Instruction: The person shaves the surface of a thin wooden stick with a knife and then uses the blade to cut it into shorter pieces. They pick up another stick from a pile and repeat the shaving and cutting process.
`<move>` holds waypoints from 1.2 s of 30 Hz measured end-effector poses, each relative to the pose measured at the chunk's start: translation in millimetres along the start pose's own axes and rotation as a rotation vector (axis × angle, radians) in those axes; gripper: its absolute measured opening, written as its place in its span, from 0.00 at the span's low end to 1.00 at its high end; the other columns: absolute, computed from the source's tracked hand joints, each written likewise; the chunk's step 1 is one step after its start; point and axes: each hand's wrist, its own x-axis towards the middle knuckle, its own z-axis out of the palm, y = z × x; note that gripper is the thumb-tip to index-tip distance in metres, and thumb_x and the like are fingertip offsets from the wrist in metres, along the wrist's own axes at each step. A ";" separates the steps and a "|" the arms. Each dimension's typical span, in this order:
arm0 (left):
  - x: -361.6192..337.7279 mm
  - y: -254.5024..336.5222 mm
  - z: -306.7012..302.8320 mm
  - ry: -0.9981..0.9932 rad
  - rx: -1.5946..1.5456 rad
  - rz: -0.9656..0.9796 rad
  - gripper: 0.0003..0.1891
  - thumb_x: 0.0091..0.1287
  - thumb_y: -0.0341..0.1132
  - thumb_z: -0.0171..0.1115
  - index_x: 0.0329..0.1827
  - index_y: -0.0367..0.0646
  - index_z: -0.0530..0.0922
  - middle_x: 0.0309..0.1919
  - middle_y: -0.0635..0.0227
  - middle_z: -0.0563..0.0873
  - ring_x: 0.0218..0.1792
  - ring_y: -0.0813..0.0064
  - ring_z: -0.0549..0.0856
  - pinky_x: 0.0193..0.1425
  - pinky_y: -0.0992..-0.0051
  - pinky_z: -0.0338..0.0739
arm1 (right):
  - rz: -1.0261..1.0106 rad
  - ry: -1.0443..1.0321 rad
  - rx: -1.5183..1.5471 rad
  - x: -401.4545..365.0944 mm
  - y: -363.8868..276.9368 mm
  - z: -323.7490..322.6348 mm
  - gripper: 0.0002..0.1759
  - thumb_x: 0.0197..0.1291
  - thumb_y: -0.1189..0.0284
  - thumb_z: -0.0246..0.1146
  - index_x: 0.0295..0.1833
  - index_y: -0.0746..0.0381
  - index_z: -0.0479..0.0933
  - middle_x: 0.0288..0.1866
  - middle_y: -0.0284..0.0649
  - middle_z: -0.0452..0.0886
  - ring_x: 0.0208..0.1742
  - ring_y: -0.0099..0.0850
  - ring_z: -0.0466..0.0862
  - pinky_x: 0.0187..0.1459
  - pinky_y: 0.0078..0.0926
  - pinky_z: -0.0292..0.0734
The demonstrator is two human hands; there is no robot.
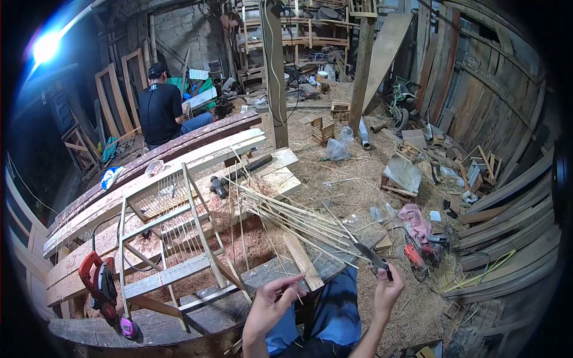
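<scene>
My right hand [388,291] is closed round the handle of a knife [371,255], its dark blade pointing up and to the left. To its left, my left hand [274,304] is held in a pinch above my lap; whatever is between the fingertips is too thin to make out. Beyond both hands lies a bundle of thin wooden strips [298,218], with ends reaching close to the knife's tip. A short flat board [302,260] rests on the bench just past my left hand.
A wooden frame strung with thin rods [200,262] leans on the bench. Near it are a red power tool [98,283], a purple tape measure [128,327] and a hammer [219,187]. Another person [160,110] sits behind the planks. Shavings cover the floor; a red power tool [418,253] lies right.
</scene>
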 end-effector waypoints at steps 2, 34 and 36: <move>1.2 -2.0 -0.8 0.015 -0.064 -0.058 0.18 0.75 0.24 0.57 0.67 0.35 0.80 0.40 0.66 0.90 0.43 0.81 0.86 0.52 0.80 0.80 | 0.033 0.035 0.047 0.5 0.8 -4.1 0.32 0.66 0.44 0.66 0.43 0.68 0.81 0.36 0.44 0.78 0.44 0.43 0.77 0.51 0.41 0.68; 5.3 -7.3 18.6 0.069 0.008 -0.060 0.13 0.74 0.25 0.62 0.59 0.31 0.84 0.42 0.63 0.91 0.41 0.82 0.86 0.48 0.81 0.81 | -0.317 -0.303 0.242 -14.3 -84.4 39.3 0.22 0.57 0.52 0.73 0.42 0.60 0.86 0.34 0.36 0.82 0.38 0.38 0.80 0.45 0.38 0.70; 4.2 -7.6 19.4 0.045 0.058 -0.087 0.13 0.73 0.26 0.64 0.58 0.33 0.84 0.41 0.64 0.90 0.39 0.84 0.85 0.43 0.82 0.80 | -0.351 -0.335 0.263 -18.8 -91.2 46.2 0.22 0.57 0.52 0.74 0.41 0.60 0.86 0.34 0.36 0.83 0.37 0.38 0.81 0.45 0.38 0.70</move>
